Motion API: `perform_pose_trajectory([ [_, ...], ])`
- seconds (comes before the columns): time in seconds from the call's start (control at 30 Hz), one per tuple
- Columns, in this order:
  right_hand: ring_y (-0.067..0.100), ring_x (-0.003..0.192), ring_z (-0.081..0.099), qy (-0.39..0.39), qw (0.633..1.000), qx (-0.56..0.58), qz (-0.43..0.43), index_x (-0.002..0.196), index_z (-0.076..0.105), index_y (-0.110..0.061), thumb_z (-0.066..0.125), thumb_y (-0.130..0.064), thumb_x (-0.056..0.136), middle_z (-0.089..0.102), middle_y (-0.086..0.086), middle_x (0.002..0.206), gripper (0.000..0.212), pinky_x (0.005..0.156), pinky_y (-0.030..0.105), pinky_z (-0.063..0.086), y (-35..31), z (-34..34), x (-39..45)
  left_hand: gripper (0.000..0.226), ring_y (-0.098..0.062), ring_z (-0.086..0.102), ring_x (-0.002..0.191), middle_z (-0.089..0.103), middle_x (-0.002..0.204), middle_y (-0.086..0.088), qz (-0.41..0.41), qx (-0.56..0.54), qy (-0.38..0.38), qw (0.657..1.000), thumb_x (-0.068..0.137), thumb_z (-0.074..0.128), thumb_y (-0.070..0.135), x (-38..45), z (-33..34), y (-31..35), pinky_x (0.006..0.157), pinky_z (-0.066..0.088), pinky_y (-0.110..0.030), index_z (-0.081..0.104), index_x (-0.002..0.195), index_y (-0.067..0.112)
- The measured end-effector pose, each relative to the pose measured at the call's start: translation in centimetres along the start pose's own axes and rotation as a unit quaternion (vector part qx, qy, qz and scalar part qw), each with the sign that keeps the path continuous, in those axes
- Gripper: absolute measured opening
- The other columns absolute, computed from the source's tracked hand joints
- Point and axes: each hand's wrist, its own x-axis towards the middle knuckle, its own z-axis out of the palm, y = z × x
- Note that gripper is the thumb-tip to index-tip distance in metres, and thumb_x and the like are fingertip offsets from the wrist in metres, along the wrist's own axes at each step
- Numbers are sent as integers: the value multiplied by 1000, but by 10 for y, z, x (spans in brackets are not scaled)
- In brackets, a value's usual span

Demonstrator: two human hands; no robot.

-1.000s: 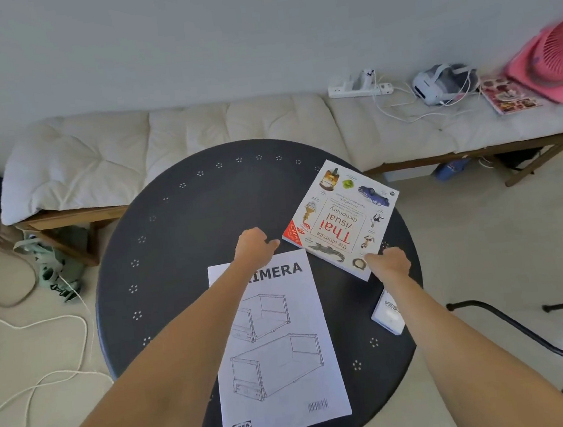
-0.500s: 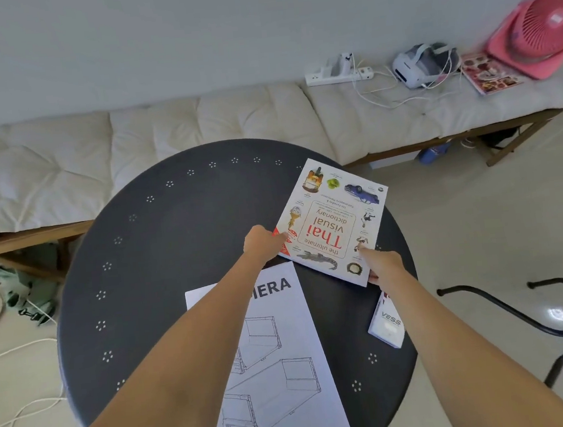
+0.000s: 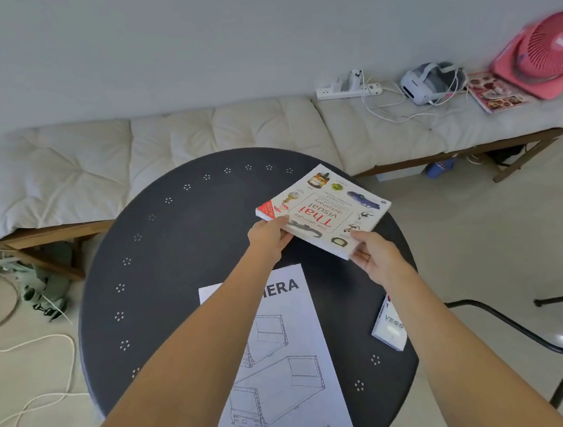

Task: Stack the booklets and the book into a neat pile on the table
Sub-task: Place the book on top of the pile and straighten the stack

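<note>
A cream cushioned wooden bench (image 3: 163,145) is seen behind the round dark metal table (image 3: 160,259). A large white assembly booklet with line drawings (image 3: 288,367) lies flat on the table near its front edge, partly covered by the left forearm. The left hand (image 3: 268,237) is closed on the near left corner of the white illustrated Thai dictionary book (image 3: 328,209), raised and tilted; the right hand (image 3: 375,256) grips its near right corner. A small white booklet (image 3: 389,328) lies by the right forearm. A pink fan (image 3: 546,53) stands far right.

Before me a plain grey wall (image 3: 221,29), a wooden bench (image 3: 52,235) with cream cushions (image 3: 170,141), pale floor (image 3: 482,245), pink fan (image 3: 546,53).
</note>
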Motion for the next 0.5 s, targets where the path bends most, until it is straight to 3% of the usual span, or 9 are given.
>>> perform_pose_trajectory([
  [0.2,18,85,70,-67,998,16,13,115,59,-11,66,-4,86,72,8,96,31,59,26,59,39,43,-33,51,-31,65,104,62,128,-12,42,3,-82,996,87,60,-4,-31,-36,-21,70,61,-44,42,133,11],
  [0.43,19,93,69,-86,995,42,37,112,61,-7,63,-5,89,70,13,111,23,68,26,61,72,43,-51,45,-24,68,93,63,123,-5,95,65,-55,992,92,56,1,-64,-96,-15,61,62,-39,43,129,23],
  [0.5,18,95,68,-84,994,63,30,112,61,-6,63,-3,89,69,12,114,23,76,27,60,69,33,-52,43,-24,68,96,64,120,-3,94,89,-71,989,93,55,3,-76,-116,-8,66,62,-40,44,128,25],
])
